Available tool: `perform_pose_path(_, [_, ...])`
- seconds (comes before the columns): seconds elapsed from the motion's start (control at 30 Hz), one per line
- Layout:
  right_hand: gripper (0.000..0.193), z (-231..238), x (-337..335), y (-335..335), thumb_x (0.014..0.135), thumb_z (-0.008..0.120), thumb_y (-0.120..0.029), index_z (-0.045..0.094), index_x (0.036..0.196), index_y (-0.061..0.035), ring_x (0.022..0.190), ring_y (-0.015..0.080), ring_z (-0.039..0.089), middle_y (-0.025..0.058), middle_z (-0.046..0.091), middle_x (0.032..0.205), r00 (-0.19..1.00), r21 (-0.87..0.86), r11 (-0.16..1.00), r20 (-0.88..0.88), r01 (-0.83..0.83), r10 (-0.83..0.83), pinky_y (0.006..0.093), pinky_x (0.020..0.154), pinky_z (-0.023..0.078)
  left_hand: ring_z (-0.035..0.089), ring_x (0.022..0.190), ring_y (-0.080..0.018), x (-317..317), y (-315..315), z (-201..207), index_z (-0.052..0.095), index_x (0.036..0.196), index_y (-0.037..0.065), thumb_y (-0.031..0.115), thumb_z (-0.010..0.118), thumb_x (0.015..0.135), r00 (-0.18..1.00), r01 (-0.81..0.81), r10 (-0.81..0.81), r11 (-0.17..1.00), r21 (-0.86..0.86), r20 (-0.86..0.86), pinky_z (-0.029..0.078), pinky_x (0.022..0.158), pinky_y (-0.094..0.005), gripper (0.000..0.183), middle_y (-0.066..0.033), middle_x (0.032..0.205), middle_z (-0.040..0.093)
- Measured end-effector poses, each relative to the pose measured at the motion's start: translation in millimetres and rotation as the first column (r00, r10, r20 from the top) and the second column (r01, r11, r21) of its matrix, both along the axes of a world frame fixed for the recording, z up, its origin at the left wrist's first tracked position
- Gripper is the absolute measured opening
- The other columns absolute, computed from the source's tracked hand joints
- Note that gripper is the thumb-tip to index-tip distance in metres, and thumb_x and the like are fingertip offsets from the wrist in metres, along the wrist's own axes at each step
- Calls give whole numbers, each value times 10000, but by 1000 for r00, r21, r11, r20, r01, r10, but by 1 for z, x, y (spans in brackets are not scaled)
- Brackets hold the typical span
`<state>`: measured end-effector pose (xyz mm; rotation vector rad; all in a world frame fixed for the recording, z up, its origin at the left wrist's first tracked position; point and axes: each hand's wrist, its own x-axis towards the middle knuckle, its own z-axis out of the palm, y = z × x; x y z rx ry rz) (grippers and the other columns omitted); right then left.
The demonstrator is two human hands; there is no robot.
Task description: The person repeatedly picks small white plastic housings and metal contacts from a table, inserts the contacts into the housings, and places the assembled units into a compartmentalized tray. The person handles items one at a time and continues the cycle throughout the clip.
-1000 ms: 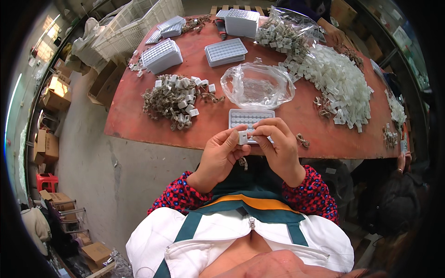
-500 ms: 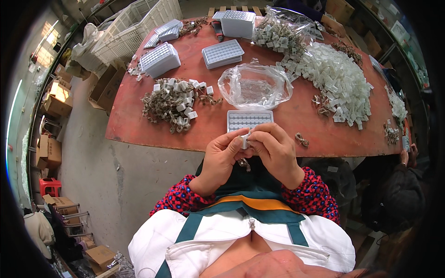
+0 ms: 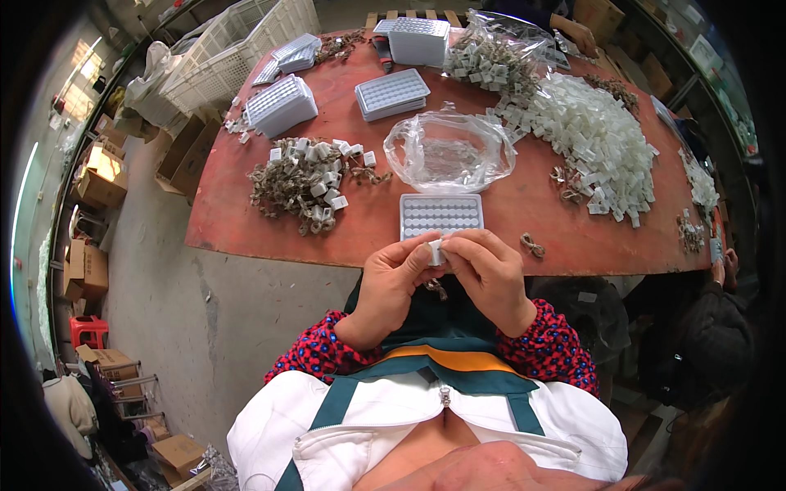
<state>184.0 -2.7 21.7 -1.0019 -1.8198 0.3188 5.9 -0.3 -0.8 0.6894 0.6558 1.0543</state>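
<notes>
Red table edge (image 3: 336, 253) bare beside them, left hand (image 3: 388, 282) and right hand (image 3: 493, 277) pinch a white piece (image 3: 435, 253).

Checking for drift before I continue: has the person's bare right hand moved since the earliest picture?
Yes: the bare right hand has moved down the picture, judged against the pale grey rectangular plastic tray, and covers less of it.

This is a workshop: a big red table (image 3: 368, 221) holds piles of small white pieces (image 3: 602, 147) and stacks of trays (image 3: 282, 110), with cardboard boxes (image 3: 85, 270) nearby.
</notes>
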Motion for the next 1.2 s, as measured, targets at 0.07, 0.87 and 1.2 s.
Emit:
perform_pose_path(0.07, [155,0,-1,0,854,723,-5,700,1006,-20,795,271,714,107,706,969,1000,18,1000,19,-12,12,334,676,585,689,1017,-186,0,-1,0,589,1310,-53,187,586,1031,1000,-9,9,1000,-4,-4,586,908,-322,368,-132,1181,682])
perform_pose_path(0.87, [282,-22,121,-20,709,817,-107,747,980,-70,1048,269,609,65,668,1036,907,-163,965,401,207,-127,397,907,508,654,902,-119,-136,142,38,674,1232,-34,182,688,977,274,-311,905,404,860,-325,550,810,-253,335,-79,1084,717])
perform_pose_path(1.2, [266,-41,118,-11,753,794,-175,735,1007,-125,969,230,636,7,685,959,890,-51,983,435,175,-136,404,922,491,617,816,-96,-41,75,29,689,1187,0,82,670,957,634,-8,534,728,686,-559,505,717,-244,244,-44,924,667])
